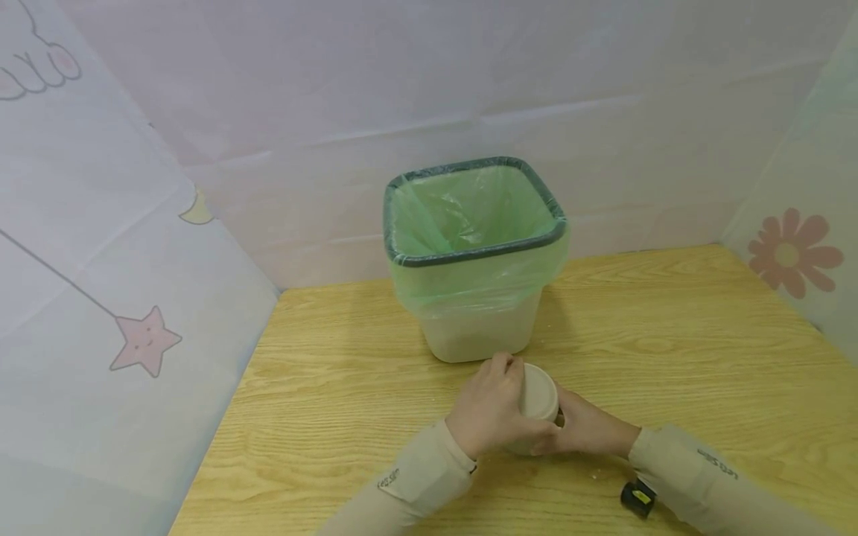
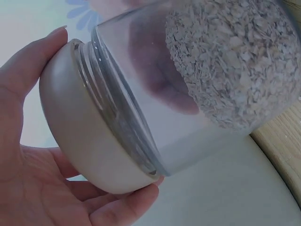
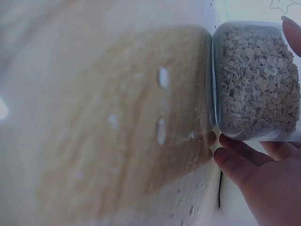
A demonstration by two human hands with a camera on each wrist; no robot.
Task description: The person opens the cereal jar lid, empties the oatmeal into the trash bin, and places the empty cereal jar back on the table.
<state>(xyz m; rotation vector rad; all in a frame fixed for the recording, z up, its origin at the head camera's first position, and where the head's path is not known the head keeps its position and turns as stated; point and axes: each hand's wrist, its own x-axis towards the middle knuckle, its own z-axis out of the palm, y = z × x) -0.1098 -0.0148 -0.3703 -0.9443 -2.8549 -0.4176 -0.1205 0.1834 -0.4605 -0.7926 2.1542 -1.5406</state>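
A clear glass jar (image 2: pixel 155 141) stands on the table in front of the bin, partly filled with pale, oat-like flakes (image 3: pixel 256 80). Its round cream lid (image 1: pixel 539 392) sits at the mouth, and a strip of the neck shows beneath the lid's edge in the left wrist view. Curled round the lid, my left hand (image 1: pixel 489 409) grips it from the left, thumb and fingers on opposite sides. My right hand (image 1: pixel 590 428) holds the glass body low down from the right. In the head view both hands cover most of the jar.
Behind the jar stands a pale waste bin (image 1: pixel 479 331) with a dark rim and a green plastic liner (image 1: pixel 469 283). A small black object with a yellow mark (image 1: pixel 638 497) is by the right sleeve. Printed sheets (image 1: pixel 322 186) enclose the wooden table (image 1: pixel 322 402) at the back and sides.
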